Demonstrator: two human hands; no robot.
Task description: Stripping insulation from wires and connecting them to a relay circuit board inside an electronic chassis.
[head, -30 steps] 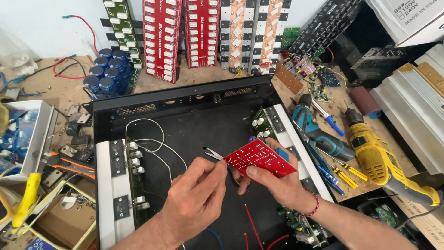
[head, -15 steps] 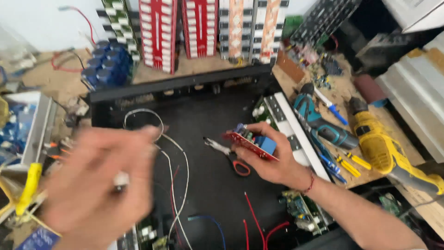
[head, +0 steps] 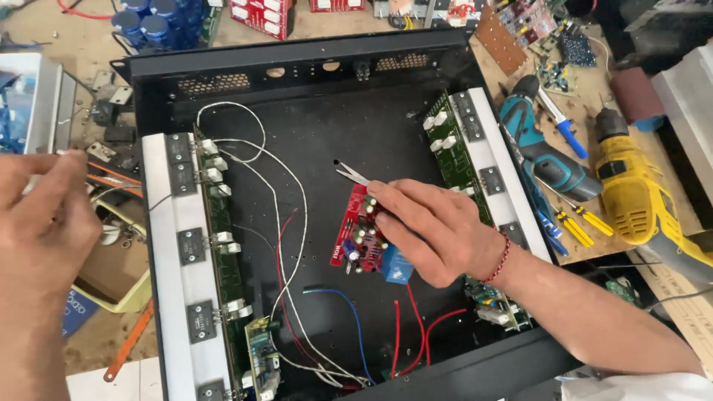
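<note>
Fingers of my right hand (head: 438, 230) press the small red circuit board (head: 359, 239), long axis near-far; my left hand (head: 41, 215) hovers far left, pinched shut, contents unclear.

A small red circuit board (head: 362, 239), studded with capacitors and a blue block, is laid tilted at frame centre, partly covered.

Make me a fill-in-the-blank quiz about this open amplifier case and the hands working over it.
1. The right hand presses on a small ____ circuit board inside the black chassis.
2. The left hand is raised over the bench on the case's ____ side.
3. The drill on the bench is ____.
4. The metal tips poking out beside the right hand's fingertips belong to ____.

Missing words: red; left; yellow; scissors
</note>
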